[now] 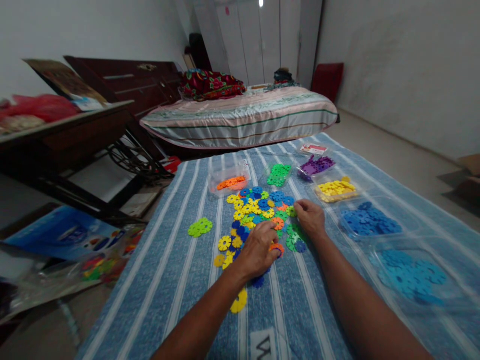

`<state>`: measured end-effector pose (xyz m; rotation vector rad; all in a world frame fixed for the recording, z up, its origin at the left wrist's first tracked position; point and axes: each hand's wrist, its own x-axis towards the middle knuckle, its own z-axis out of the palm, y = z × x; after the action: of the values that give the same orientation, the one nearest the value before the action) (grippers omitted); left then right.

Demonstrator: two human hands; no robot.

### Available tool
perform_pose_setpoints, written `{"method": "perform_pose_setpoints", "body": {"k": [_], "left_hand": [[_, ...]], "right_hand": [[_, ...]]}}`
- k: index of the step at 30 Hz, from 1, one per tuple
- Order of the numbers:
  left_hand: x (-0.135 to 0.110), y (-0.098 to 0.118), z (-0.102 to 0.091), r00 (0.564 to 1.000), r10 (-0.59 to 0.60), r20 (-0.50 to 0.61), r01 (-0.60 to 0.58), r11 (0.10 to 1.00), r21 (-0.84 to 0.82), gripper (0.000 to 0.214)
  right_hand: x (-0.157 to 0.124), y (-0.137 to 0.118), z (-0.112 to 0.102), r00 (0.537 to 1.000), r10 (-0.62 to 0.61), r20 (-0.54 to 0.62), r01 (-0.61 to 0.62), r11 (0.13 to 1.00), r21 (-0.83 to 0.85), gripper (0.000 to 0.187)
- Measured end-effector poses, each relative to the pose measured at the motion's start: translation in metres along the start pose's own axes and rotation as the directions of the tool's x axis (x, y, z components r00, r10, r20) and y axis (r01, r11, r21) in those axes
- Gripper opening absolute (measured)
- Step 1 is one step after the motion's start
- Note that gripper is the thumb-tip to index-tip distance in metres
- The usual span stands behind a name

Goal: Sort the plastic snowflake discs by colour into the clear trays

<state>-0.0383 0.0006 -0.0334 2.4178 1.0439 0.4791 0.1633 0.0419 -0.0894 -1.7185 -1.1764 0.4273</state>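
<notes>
A mixed pile of plastic flower-shaped discs in yellow, blue, green and orange lies on the striped cloth. My left hand is low over the near part of the pile, its fingers curled. Its thumb and forefinger close on an orange flower disc. At the pile's right edge, my right hand has its fingertips pinched on a lime-green flower disc. Green discs lie between the two hands. My left palm hides some pieces. A separate lime-green group sits to the left.
Clear plastic boxes hold orange discs, green discs, purple discs, yellow discs, blue discs and light-blue discs. Beyond stands a bed. A sewing-machine table is at left.
</notes>
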Motion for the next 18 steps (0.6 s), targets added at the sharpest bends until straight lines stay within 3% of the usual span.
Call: {"method": "perform_pose_setpoints", "body": {"k": [5,12,18], "left_hand": [[-0.003,0.006,-0.004,0.999,-0.041,0.036,0.043,0.996,-0.078,0.012],[-0.010,0.013,-0.008,0.986,-0.115,0.121,0.113,0.993,0.027,0.013],[-0.010,0.013,-0.004,0.986,-0.156,0.056,0.152,0.986,0.060,0.015]], "right_hand": [[0.000,0.002,0.001,1.000,-0.006,0.001,0.006,1.000,-0.004,0.035],[0.000,0.002,0.000,1.000,-0.006,-0.001,0.006,1.000,-0.006,0.035],[0.000,0.001,0.000,1.000,0.005,0.002,-0.005,1.000,-0.001,0.035]]}}
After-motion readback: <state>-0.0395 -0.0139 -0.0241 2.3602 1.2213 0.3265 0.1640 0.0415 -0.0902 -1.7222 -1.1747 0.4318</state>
